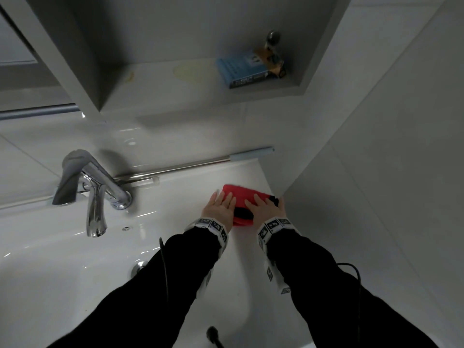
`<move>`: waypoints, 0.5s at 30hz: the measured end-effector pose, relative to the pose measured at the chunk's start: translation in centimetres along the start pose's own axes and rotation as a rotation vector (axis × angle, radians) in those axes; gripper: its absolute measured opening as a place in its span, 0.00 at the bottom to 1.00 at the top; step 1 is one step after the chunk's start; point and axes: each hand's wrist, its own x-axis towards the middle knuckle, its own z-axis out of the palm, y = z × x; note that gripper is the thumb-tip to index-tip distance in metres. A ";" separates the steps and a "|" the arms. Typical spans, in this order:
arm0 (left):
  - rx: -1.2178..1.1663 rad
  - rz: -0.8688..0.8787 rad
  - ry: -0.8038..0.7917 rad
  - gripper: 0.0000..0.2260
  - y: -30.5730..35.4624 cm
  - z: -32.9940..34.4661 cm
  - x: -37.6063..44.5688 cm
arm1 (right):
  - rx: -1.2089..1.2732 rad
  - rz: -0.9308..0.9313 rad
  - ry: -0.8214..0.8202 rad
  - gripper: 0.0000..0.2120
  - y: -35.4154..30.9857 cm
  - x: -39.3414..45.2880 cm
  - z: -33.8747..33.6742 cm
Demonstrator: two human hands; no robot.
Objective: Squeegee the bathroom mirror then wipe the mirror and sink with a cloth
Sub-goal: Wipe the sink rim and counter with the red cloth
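A folded red cloth (241, 197) with a black edge lies on the right ledge of the white sink (175, 197), close to the wall. My left hand (221, 207) rests flat on its left side with fingers spread. My right hand (266, 208) lies flat on its right side, fingers apart, next to the wall corner. Along the back of the sink lies the squeegee (190, 167), with a metal shaft and a pale blue end pointing right. The mirror is not clearly in view.
A chrome faucet (93, 187) stands at the left of the sink, and the drain (139, 267) shows beside my left sleeve. A recessed shelf above holds a blue box (242, 71) and a small bottle (273, 54). A tiled wall (376, 172) closes the right side.
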 end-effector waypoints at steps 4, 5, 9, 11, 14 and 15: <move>-0.043 -0.014 -0.018 0.25 -0.2 -0.3 1.4 | -0.007 0.011 0.025 0.28 0.4 0.6 -0.6; -0.050 -0.017 -0.023 0.25 -0.2 -0.4 1.8 | -0.012 0.010 0.028 0.29 0.6 0.8 -0.7; -0.088 -0.026 -0.015 0.25 -0.5 -0.8 3.5 | -0.012 0.014 0.000 0.29 1.2 1.9 -2.1; -0.114 -0.022 -0.011 0.25 -0.8 -1.0 4.4 | 0.015 0.002 -0.006 0.30 1.5 2.6 -2.7; -0.160 -0.012 -0.005 0.26 -1.6 -1.4 5.7 | 0.066 -0.009 0.013 0.28 1.9 3.5 -3.1; -0.173 -0.009 -0.011 0.26 -1.7 -1.6 6.0 | 0.074 -0.010 0.011 0.28 2.0 3.8 -3.3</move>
